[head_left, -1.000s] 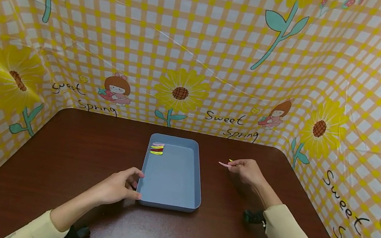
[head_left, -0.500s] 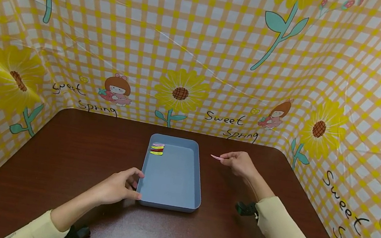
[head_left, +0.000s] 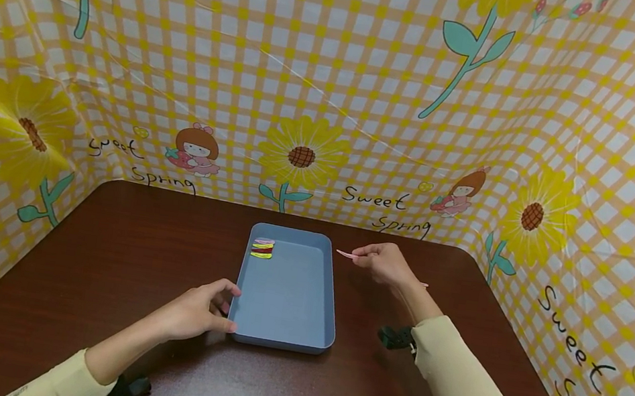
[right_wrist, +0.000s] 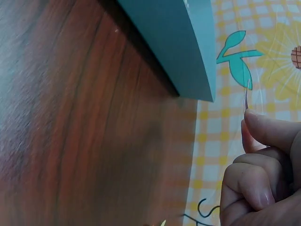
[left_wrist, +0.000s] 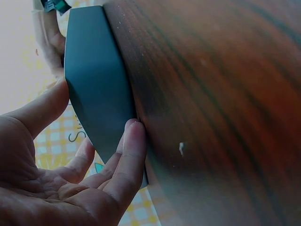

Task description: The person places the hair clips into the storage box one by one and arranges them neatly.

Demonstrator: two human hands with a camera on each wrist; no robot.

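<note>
In the head view my right hand [head_left: 387,264] pinches a slim pink hair clip [head_left: 345,254] between thumb and fingertips, just off the right wall of a blue-grey tray [head_left: 284,302]. The right wrist view catches the clip [right_wrist: 246,96] edge-on as a thin sliver above the thumb. Several similar clips [head_left: 262,248], yellow, red and pinkish, lie in a small stack at the tray's far left. My left hand [head_left: 194,311] rests against the tray's left wall near its front corner, thumb and fingers spread. In the left wrist view its fingertips touch the tray's outer wall [left_wrist: 96,70].
Behind the right wrist, a bit of another pink clip [head_left: 425,285] shows on the dark wooden table [head_left: 165,237]; the forearm hides what lies around it. Checked, flower-printed cloth [head_left: 308,88] walls in the back and both sides.
My right hand has moved left and slightly away toward the tray, carrying the pink hair clip. The left hand, the tray and the stacked clips have stayed in place.
</note>
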